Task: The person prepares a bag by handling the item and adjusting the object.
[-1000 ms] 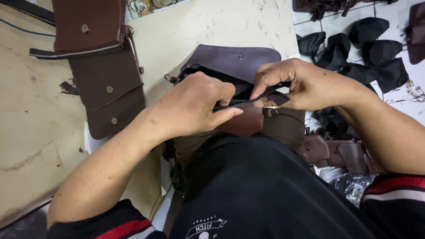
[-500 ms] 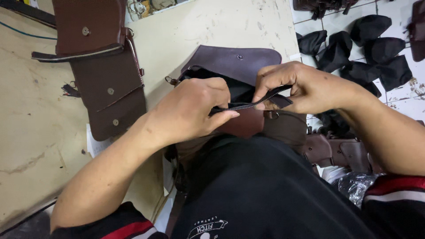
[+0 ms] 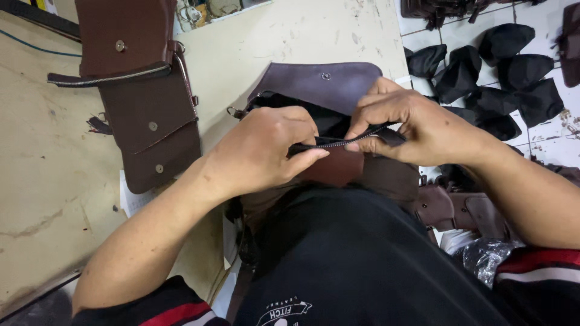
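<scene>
Head view, at table edge | left hand (image 3: pixel 266 151) pinched on black zipper strip (image 3: pixel 338 142) | right hand (image 3: pixel 417 124) pinched on same strip at 3 o'clock, strip taut between | dark brown bag (image 3: pixel 320 81) at 12 o'clock of hands, flap open | step, judged: fitting zipper to bag opening | next: steady, even tension | finished brown bags (image 3: pixel 139 90) at 9 o'clock

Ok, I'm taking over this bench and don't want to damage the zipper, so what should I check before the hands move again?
1. Left hand grips the zipper strip: ok.
2. Right hand pinches its other end: ok.
3. Strip taut between both hands: ok.
4. Brown bag rests on the table edge, flap open: ok.
5. Slider position on the strip: cannot tell.
6. Other brown bag lies apart from the hands: ok.
</scene>
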